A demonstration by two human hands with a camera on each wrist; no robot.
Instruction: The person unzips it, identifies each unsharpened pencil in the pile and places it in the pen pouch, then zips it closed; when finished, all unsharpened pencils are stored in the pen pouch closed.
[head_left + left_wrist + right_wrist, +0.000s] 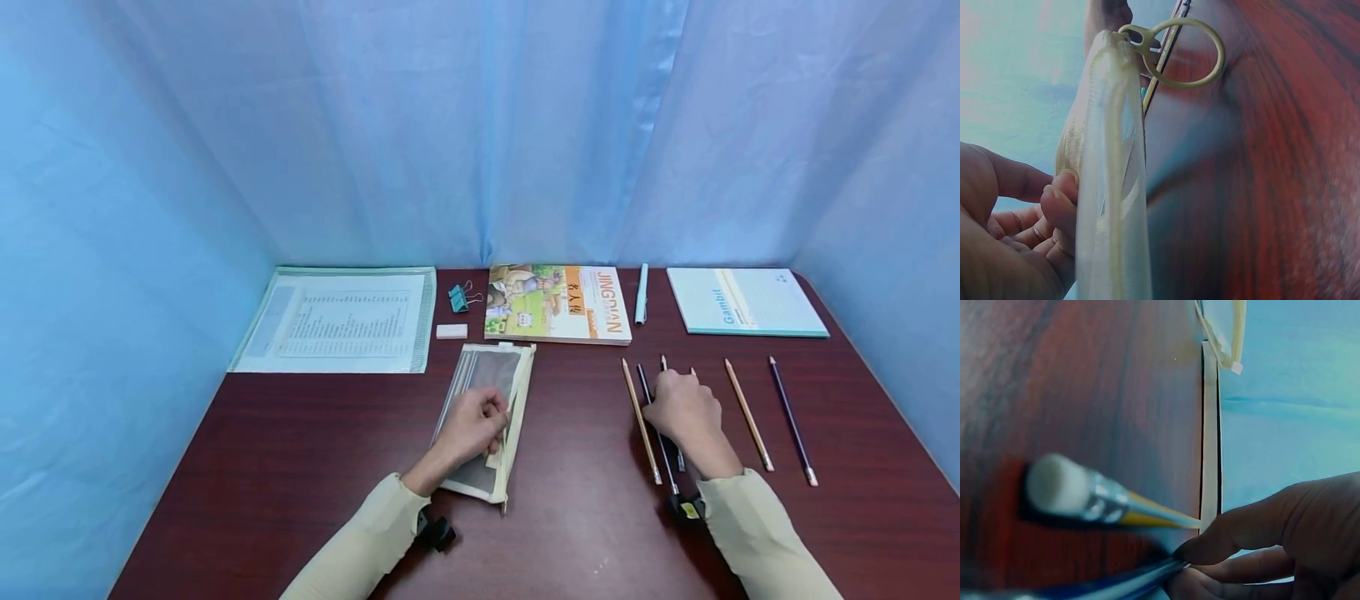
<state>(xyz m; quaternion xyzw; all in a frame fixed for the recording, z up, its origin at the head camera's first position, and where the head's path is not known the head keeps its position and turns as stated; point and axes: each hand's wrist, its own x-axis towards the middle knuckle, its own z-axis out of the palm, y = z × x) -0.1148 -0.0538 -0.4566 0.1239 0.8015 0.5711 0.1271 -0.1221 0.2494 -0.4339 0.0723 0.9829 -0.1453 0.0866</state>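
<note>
In the head view, my left hand (pixel 474 423) lies over a translucent mesh zipper pouch (pixel 480 367) with cream edging. Its thumb and a curled finger pinch the cream zipper edge (pixel 1069 147) in the left wrist view, and a ring pull (pixel 1219 59) hangs from the pouch's end. On the right, my right hand (pixel 686 408) reaches down among the pencils. Its thumb and fingertips pinch a dark blue pencil (pixel 1129 581) that lies along the table. Beside that is a yellow pencil (pixel 1147 511) with a white eraser. Other pencils are partly hidden under this hand.
A tan pencil (pixel 748 414) and a purple pencil (pixel 792 421) lie farther right. Along the back are a document sleeve (pixel 345 321), binder clip (pixel 459 298), eraser (pixel 452 332), picture-covered book (pixel 558 304), capped pen (pixel 641 293) and notebook (pixel 750 304). Curtains enclose the table.
</note>
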